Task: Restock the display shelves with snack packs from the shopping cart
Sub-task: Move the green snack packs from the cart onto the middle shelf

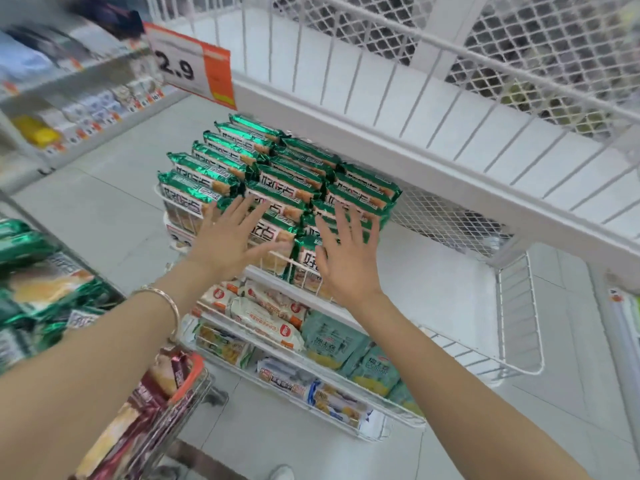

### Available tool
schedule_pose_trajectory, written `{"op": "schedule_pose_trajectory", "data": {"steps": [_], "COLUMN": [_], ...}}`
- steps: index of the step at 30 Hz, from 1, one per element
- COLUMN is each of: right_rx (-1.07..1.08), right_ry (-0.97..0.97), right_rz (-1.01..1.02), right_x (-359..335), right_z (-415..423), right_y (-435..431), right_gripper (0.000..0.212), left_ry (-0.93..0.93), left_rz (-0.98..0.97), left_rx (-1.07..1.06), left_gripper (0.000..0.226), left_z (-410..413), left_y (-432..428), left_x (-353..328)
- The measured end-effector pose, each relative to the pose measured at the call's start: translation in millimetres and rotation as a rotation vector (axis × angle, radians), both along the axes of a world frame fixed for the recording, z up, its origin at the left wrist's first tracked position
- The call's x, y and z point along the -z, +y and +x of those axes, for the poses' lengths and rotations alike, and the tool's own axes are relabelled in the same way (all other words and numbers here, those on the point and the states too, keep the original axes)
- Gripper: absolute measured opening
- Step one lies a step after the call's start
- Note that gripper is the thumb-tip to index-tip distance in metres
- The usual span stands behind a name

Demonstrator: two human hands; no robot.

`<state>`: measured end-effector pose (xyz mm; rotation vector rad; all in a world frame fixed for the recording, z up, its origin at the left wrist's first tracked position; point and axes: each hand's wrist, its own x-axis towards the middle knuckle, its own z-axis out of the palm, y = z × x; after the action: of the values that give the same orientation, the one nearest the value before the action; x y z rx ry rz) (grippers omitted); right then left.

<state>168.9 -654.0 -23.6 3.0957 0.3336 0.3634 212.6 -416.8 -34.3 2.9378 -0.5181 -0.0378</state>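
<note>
The fingers of the left hand are spread wide and flat, their tips lying against the front row of green snack packs; they grip nothing. The right hand is likewise open, fingers splayed and pointing up, palm towards the packs; whether it presses on them or hangs just before them cannot be told. Both hands cover the lower fronts of several packs, so the print there is hidden.

Both wrists bend back and both forearms reach forward and up from the bottom of the view. A thin bracelet circles the left wrist.

The packs stand upright in rows in a white wire shelf basket, filling its left part; the right part shows bare white base. Below it, lower baskets hold other packets, partly cut off by the arms. An upper wire basket carries a price sign reading 2.9.

At the left edge, blurred and cut off, more green packs lie in the shopping cart, with reddish packets lower down. The far shelves are too smeared to read.
</note>
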Motion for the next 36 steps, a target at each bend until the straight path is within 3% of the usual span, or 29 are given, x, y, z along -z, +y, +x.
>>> {"op": "schedule_pose_trajectory", "data": {"steps": [9, 12, 15, 19, 24, 29, 30, 34, 36], "right_rx": [-0.436, -0.504, -0.542, -0.565, -0.311, 0.189, 0.286, 0.71, 0.798], "right_ry": [0.106, 0.214, 0.314, 0.584, 1.018, 1.512, 1.648, 1.871, 1.898], "right_rz": [0.044, 0.094, 0.105, 0.024, 0.294, 0.65, 0.696, 1.081, 1.305], "right_x": [36, 50, 69, 101, 130, 155, 155, 160, 154], "right_z": [-17, -31, -47, -59, -75, -106, -113, -129, -128], "right_y": [212, 293, 354, 413, 470, 520, 526, 544, 548], "right_gripper": [0.051, 0.048, 0.046, 0.043, 0.022, 0.095, 0.097, 0.066, 0.034], "left_ry": [0.137, 0.172, 0.273, 0.264, 0.155, 0.142, 0.131, 0.107, 0.095], "left_rz": [0.024, 0.013, 0.012, -0.036, -0.163, -0.202, -0.215, -0.292, -0.341], "left_rx": [-0.365, -0.461, -0.582, -0.694, -0.823, -0.907, -0.914, -0.913, -0.903], "left_gripper": [0.081, 0.066, 0.065, 0.06, 0.04, 0.039, 0.037, 0.03, 0.03], "left_z": [-97, -128, -156, -187, -214, -229, -230, -225, -219], "left_y": [221, 287, 348, 410, 466, 497, 500, 503, 501], "left_x": [13, 22, 38, 49, 50, 51, 52, 51, 47]}}
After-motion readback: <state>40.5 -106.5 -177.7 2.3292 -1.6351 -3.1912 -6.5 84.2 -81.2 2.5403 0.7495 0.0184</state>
